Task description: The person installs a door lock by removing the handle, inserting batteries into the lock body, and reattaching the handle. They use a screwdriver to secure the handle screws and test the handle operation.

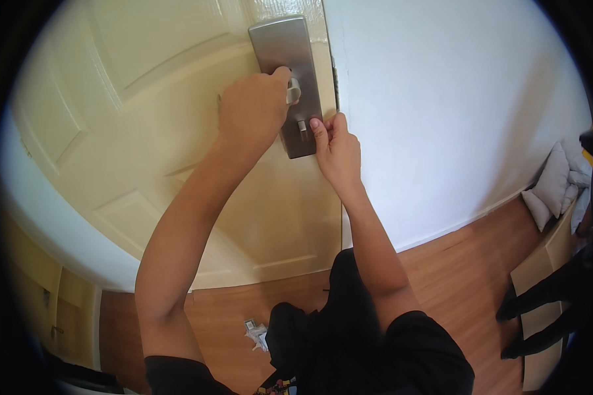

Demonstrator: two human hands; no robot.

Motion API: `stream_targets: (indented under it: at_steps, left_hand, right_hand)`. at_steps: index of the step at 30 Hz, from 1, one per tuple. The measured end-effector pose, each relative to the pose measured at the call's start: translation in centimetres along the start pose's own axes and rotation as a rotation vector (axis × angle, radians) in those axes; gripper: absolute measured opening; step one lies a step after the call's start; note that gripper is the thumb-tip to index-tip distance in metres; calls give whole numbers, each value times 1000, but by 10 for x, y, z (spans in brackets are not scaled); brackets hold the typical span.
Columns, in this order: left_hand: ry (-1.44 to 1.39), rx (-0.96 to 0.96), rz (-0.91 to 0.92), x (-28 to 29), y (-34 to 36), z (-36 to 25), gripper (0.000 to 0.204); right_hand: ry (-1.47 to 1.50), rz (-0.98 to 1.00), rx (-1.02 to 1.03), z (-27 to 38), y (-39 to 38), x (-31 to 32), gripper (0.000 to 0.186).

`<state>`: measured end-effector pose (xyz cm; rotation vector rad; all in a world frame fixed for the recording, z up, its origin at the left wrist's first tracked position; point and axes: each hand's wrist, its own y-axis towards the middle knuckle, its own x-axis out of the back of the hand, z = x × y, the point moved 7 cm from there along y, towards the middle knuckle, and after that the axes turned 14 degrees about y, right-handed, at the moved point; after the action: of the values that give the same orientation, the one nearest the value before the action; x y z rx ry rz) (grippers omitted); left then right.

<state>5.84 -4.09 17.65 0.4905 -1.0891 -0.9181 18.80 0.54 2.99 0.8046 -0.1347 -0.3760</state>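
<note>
A cream panelled door (pixel 145 118) fills the upper left, with a brushed metal lock plate (pixel 283 41) near its right edge. My left hand (pixel 250 108) is wrapped around the door's lever handle (pixel 294 92), which is mostly hidden under my fingers. My right hand (pixel 339 148) is at the lower part of the plate, thumb and fingers pinched at the small thumb-turn (pixel 302 127). Both forearms rise from the lower edge, and my black shirt shows below.
A white wall (pixel 454 99) stands right of the door, over a wooden floor (pixel 468 263). White cushions (pixel 553 184) and a cardboard box (pixel 540 276) lie at the right. A small crumpled white item (pixel 255 332) sits on the floor. Yellow cabinet (pixel 46 289) at lower left.
</note>
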Motion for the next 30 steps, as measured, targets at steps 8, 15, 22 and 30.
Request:
stream_targets:
  at_steps: [8, 15, 22, 30]
  left_hand:
    - [-28, -26, 23, 1, 2, -3, 30]
    - [-38, -11, 14, 2, 4, 3, 30]
    - [-32, -29, -69, 4, 7, 1, 35]
    - [-79, 35, -195, -5, -4, 17, 44]
  right_hand:
    - [105, -79, 138, 50, 54, 38, 43]
    - [-429, 140, 582, 149, 153, 9, 34]
    - [-295, -48, 705, 97, 115, -3, 36]
    - [-209, -122, 811, 104, 117, -7, 33]
